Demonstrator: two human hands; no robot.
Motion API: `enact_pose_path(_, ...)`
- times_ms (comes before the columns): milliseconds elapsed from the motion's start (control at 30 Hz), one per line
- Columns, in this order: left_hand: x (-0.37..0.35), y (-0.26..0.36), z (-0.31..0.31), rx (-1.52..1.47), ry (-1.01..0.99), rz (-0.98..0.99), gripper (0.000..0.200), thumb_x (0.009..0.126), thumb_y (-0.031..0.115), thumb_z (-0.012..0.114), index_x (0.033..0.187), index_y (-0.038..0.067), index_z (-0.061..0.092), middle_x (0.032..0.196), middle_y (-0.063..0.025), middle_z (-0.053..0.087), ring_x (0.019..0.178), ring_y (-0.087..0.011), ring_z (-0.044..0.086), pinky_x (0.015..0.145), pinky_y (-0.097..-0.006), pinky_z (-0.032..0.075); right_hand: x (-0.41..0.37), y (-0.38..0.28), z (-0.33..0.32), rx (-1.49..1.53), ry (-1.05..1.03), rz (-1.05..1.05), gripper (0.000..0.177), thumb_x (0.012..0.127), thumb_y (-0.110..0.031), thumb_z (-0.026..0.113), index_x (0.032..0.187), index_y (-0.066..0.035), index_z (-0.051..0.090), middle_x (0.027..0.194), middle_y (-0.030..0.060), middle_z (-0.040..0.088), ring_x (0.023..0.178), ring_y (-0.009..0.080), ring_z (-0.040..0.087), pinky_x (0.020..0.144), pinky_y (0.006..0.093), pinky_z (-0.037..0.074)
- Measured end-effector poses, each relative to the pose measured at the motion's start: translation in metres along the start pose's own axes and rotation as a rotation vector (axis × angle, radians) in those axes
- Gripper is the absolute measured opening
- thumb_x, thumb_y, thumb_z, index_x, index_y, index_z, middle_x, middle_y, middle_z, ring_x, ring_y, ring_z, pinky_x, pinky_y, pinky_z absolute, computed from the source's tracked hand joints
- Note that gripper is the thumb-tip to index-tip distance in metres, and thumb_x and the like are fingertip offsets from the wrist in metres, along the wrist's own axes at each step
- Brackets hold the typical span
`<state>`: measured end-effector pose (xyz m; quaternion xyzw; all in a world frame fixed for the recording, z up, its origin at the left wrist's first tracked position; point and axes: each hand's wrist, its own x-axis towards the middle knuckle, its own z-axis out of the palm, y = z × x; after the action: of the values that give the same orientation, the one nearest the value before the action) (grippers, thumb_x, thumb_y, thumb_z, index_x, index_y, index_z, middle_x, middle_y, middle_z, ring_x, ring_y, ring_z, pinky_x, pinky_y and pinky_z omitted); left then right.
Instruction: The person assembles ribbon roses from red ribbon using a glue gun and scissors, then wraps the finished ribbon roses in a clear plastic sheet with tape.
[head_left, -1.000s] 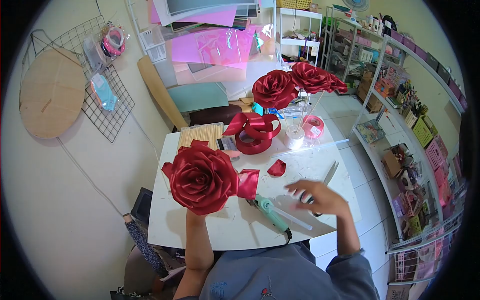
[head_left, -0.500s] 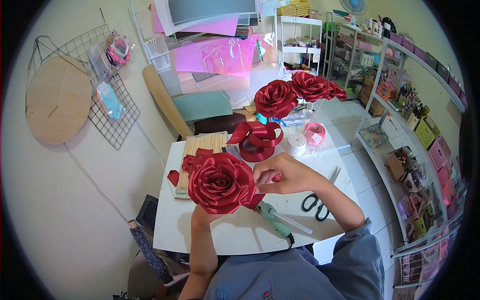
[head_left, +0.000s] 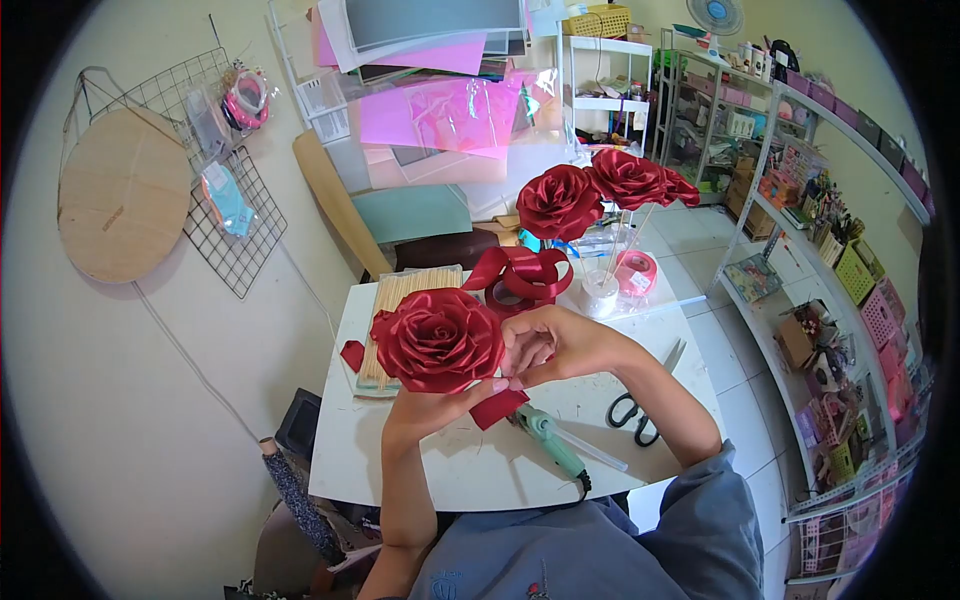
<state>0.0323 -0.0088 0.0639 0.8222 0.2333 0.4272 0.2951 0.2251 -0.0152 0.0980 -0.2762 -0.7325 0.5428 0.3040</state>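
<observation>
Your left hand point(head_left: 440, 405) grips the red ribbon rose point(head_left: 437, 338) from beneath, fingers closed around its base. Your right hand point(head_left: 560, 345) pinches the rose's right edge with curled fingers, above the white table point(head_left: 400, 470).

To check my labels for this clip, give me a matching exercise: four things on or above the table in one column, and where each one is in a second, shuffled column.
Things
1. ribbon rose
2. glue gun
3. scissors
4. red ribbon roll

Places
A. flat on the table, farthest to the right
B. held up in the left hand
C. at the far side of the table, beyond the rose
D. flat on the table near its front edge

Pairs: 1-B, 2-D, 3-A, 4-C.
</observation>
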Motion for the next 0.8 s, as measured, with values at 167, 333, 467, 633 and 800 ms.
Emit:
enact_pose_path(167, 0.006, 0.011, -0.003, -0.276, 0.173, -0.218, 0.027, 0.076, 0.012, 0.054, 0.097, -0.002, 0.046, 0.072, -0.0041, 0.053, 0.060, -0.0044, 0.042, 0.053, -0.0186, 0.035, -0.006, -0.008, -0.007, -0.063, 0.045, 0.050, 0.019, 0.059, 0.005, 0.056, 0.077, 0.001, 0.053, 0.069, 0.0056, 0.056, 0.062, 0.0097, 0.056, 0.056, 0.0190, 0.044)
enact_pose_path(333, 0.008, 0.007, -0.016, -0.667, 0.413, -0.258, 0.029, 0.087, 0.014, 0.031, 0.099, -0.008, 0.044, 0.073, -0.0101, 0.053, 0.056, -0.0047, 0.031, 0.051, -0.0163, 0.029, -0.020, -0.022, -0.027, -0.010, 0.377, -0.022, 0.029, 0.056, 0.003, 0.057, 0.086, 0.002, 0.056, 0.066, 0.0069, 0.056, 0.059, 0.0106, 0.055, 0.056, 0.0203, 0.044)
enact_pose_path(467, 0.011, 0.009, -0.011, -0.714, 0.456, -0.202, 0.028, 0.087, 0.014, 0.031, 0.101, -0.007, 0.043, 0.072, -0.0097, 0.053, 0.058, -0.0050, 0.033, 0.051, -0.0169, 0.030, -0.020, -0.035, -0.025, 0.047, 0.612, -0.133, 0.034, 0.054, 0.009, 0.054, 0.087, 0.003, 0.057, 0.066, 0.0053, 0.054, 0.060, 0.0112, 0.055, 0.060, 0.0224, 0.047)
enact_pose_path(633, 0.015, 0.012, 0.009, -0.589, 0.508, -0.041, 0.029, 0.087, 0.015, 0.030, 0.103, -0.006, 0.041, 0.073, -0.0099, 0.054, 0.059, -0.0060, 0.035, 0.057, -0.0178, 0.032, -0.014, -0.045, -0.009, 0.187, 0.643, -0.196, 0.035, 0.055, 0.010, 0.055, 0.090, 0.004, 0.055, 0.068, 0.0054, 0.053, 0.062, 0.0131, 0.056, 0.062, 0.0248, 0.048)
enact_pose_path(800, 0.007, 0.016, 0.014, -0.176, 0.478, 0.011, 0.025, 0.085, 0.013, 0.032, 0.101, -0.003, 0.042, 0.081, -0.0051, 0.055, 0.068, -0.0104, 0.042, 0.070, -0.0241, 0.035, -0.020, -0.049, 0.017, 0.164, 0.659, -0.239, 0.034, 0.059, 0.007, 0.058, 0.092, 0.001, 0.054, 0.071, 0.0031, 0.053, 0.065, 0.0097, 0.054, 0.059, 0.0205, 0.046)
